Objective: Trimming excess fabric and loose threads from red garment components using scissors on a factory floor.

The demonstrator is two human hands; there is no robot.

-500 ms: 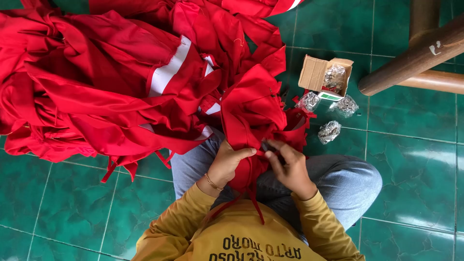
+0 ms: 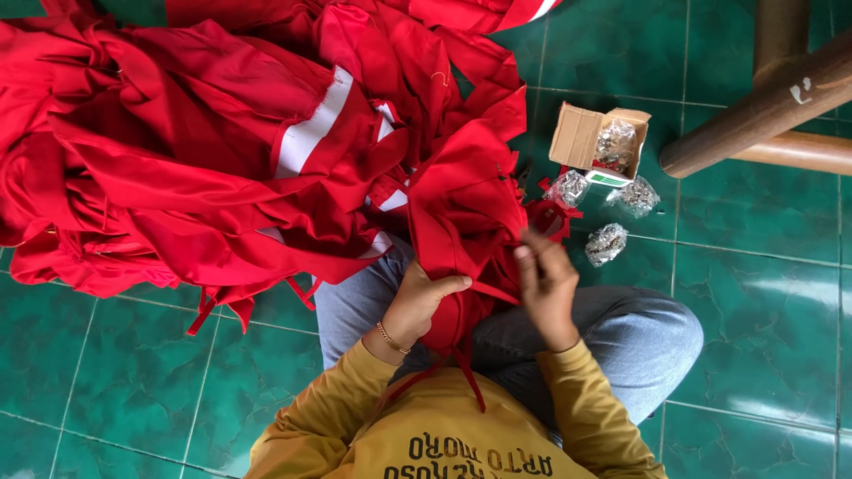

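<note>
Just below the frame's centre, the left hand (image 2: 424, 297) is clenching the lower part of the red garment (image 2: 466, 213) on the lap while the right hand (image 2: 546, 284), just right of it, is pinching its edge, the cloth running upward toward the pile.

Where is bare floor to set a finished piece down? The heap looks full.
Bare green tile floor lies right of the bent knee, below the foil packets, and lower left under the red cloth heap. It is crowded around the cardboard box and wooden legs.
</note>
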